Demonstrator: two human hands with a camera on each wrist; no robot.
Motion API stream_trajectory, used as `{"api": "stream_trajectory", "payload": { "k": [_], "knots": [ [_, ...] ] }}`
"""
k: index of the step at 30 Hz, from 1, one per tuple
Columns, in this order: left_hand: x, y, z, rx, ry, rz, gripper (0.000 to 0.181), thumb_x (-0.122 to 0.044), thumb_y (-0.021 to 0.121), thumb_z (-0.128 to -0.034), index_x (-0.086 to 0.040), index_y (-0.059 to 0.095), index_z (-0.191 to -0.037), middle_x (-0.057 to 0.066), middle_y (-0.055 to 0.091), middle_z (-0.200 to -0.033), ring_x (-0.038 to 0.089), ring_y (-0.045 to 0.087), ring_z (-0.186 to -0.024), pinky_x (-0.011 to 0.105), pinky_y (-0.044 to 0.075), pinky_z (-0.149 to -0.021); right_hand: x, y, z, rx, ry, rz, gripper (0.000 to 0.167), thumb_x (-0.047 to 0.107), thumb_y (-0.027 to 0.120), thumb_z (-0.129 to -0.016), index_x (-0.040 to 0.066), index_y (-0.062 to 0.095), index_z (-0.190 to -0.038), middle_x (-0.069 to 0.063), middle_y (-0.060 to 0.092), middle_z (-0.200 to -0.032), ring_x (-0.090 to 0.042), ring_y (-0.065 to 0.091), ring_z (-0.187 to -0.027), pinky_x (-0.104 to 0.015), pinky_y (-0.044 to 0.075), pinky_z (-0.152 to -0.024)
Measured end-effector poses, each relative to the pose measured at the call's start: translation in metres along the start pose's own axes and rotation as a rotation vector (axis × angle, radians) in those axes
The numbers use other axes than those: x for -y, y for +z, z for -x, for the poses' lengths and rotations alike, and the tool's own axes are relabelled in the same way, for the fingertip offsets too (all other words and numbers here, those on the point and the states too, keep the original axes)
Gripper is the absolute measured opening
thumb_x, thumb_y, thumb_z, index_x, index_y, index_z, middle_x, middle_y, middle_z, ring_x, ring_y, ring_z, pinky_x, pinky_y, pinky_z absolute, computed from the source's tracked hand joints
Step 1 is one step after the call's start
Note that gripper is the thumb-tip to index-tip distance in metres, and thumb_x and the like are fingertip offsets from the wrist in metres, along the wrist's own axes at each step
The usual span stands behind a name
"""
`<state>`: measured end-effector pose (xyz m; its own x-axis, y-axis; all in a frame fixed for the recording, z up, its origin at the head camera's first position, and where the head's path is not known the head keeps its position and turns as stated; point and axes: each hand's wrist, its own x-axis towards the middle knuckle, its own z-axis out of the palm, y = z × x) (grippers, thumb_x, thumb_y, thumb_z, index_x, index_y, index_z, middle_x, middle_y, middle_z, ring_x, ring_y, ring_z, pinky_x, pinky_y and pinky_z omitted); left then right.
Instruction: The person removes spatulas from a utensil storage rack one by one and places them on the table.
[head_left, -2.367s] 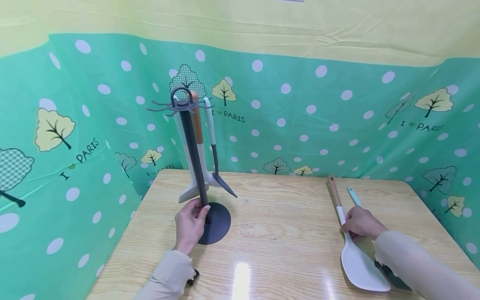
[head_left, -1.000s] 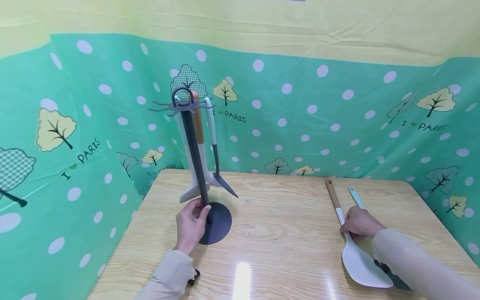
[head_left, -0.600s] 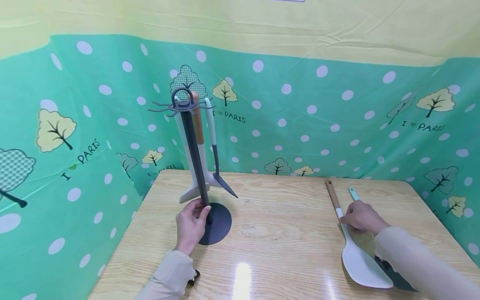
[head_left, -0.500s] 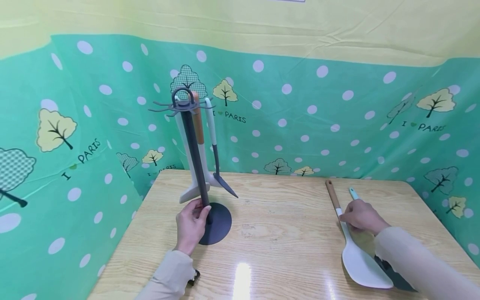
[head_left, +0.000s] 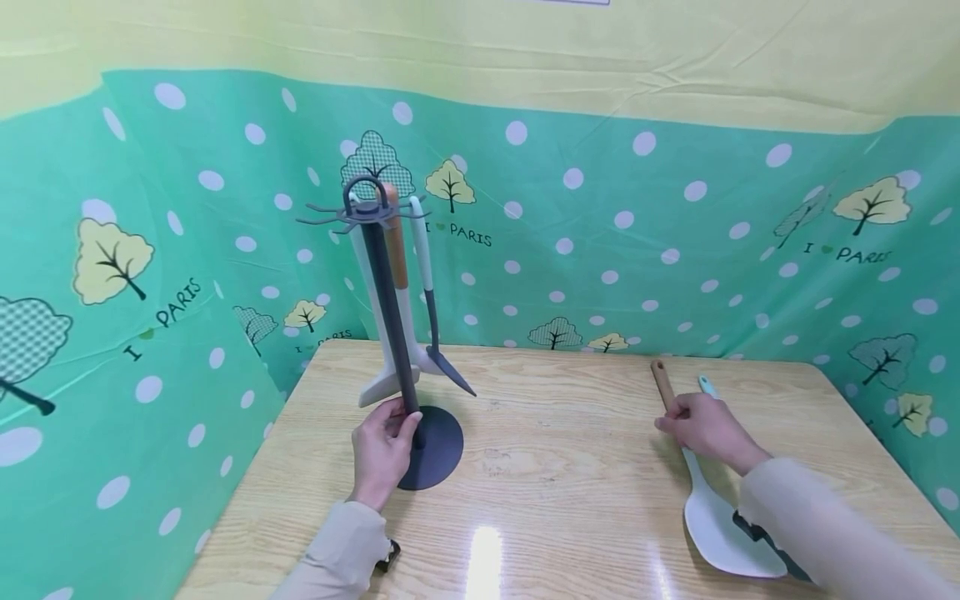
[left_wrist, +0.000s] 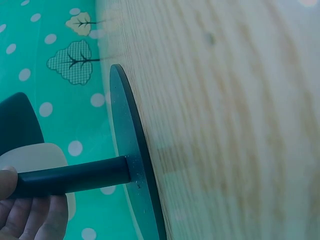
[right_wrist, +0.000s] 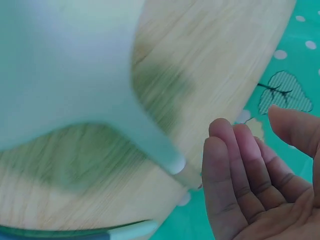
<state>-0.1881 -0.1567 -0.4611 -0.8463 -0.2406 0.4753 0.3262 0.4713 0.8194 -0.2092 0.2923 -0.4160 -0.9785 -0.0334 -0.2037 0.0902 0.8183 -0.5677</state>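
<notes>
My left hand point(head_left: 384, 446) grips the lower part of the dark pole of a utensil rack point(head_left: 395, 333), thumb on one side and fingers on the other. The left wrist view shows these fingers round the pole point(left_wrist: 75, 177). Several utensils hang from the rack's hooks, among them a turner point(head_left: 431, 308) with a mint handle and dark head. On the right, my right hand point(head_left: 708, 425) is over a white spatula point(head_left: 723, 533) with a brown handle, lying on the table. In the right wrist view its fingers point(right_wrist: 217, 185) are loosely bent, thumb apart, with nothing between them.
Beside the spatula lies another utensil point(head_left: 707, 387) with a mint handle and dark head, partly hidden by the right arm. The wooden table point(head_left: 555, 450) ends at a green dotted cloth point(head_left: 570, 275) behind and at the sides.
My right hand has moved from the spatula's white neck up and left toward its brown handle. The spatula's handle end shifted slightly earlier. My left hand and the rack have stayed put.
</notes>
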Motion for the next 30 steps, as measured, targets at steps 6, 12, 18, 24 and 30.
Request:
{"api": "stream_trajectory", "payload": {
  "k": [6,12,18,24,30],
  "knots": [
    [0.000,0.000,0.000,0.000,0.006,0.000,0.016,-0.006,0.074,-0.0830,-0.004,0.070,-0.099,0.009,0.070,-0.088,0.020,0.070,-0.072,0.027,0.057,-0.065,0.013,0.007,0.002,-0.027,-0.073,-0.023,0.018,0.021,0.065,-0.090,0.003,0.063,-0.087,-0.009,0.063,-0.078,-0.019,0.062,-0.065,-0.029,0.048,-0.054],
    [0.000,0.000,0.001,-0.009,0.025,0.011,0.016,-0.005,0.075,-0.0824,-0.004,0.070,-0.097,0.009,0.070,-0.087,0.019,0.070,-0.070,0.025,0.056,-0.064,0.023,0.015,0.005,-0.025,-0.090,-0.038,0.016,0.020,0.067,-0.089,0.004,0.064,-0.088,-0.006,0.062,-0.079,-0.018,0.064,-0.067,-0.030,0.050,-0.056],
    [0.000,0.000,0.000,-0.014,0.028,0.010,0.015,-0.005,0.075,-0.0825,-0.004,0.070,-0.097,0.010,0.070,-0.086,0.019,0.070,-0.070,0.025,0.056,-0.063,0.031,0.023,0.007,-0.005,-0.124,-0.065,0.013,0.018,0.067,-0.089,0.006,0.064,-0.085,-0.006,0.060,-0.075,-0.018,0.061,-0.065,-0.030,0.050,-0.057],
    [0.000,0.001,0.000,-0.009,0.020,-0.001,0.015,-0.005,0.074,-0.0825,-0.004,0.070,-0.097,0.009,0.070,-0.087,0.019,0.070,-0.071,0.028,0.057,-0.064,0.040,0.032,0.009,0.013,-0.149,-0.090,0.013,0.018,0.068,-0.088,0.007,0.064,-0.083,-0.004,0.059,-0.073,-0.016,0.058,-0.063,-0.029,0.050,-0.056],
    [0.000,0.000,0.000,-0.001,0.009,-0.007,0.015,-0.007,0.074,-0.0832,-0.004,0.069,-0.098,0.009,0.070,-0.087,0.019,0.070,-0.072,0.029,0.057,-0.065,0.051,0.041,0.014,0.007,-0.193,-0.089,0.011,0.017,0.069,-0.087,0.009,0.064,-0.082,-0.001,0.058,-0.074,-0.014,0.056,-0.063,-0.027,0.049,-0.055]
  ]
}}
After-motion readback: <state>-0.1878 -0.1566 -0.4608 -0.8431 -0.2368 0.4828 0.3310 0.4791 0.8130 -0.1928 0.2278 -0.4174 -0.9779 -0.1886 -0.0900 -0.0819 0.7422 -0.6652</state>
